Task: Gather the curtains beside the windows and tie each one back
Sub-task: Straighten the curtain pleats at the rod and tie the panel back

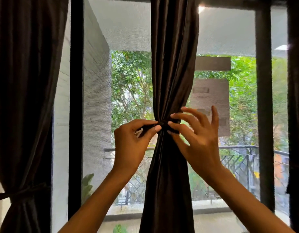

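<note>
Both forearms come up from the bottom edge, so that's the closest stuff. The left hand (133,140) has its fingers (146,127) curled in, pinching the end of a dark tie (163,126) right at the left side of the middle curtain (172,64). The right hand (199,137) is looser: thumb and first two fingertips touch the tie on the curtain's right side, the other fingers spread wide and pointing up, gripping nothing as far as I can see.

The middle curtain hangs dead centre in front of the window (128,81), bunched into a narrow waist where the tie wraps it, flaring out again above and below. I can't tell if the tie is actually knotted, it's dark on dark.

Over on the far left there's another curtain (26,81), already cinched low down with its own band (19,193). A third one (296,98) just peeks in at the right edge. Outside: trees (130,84) and a balcony railing (237,158).
</note>
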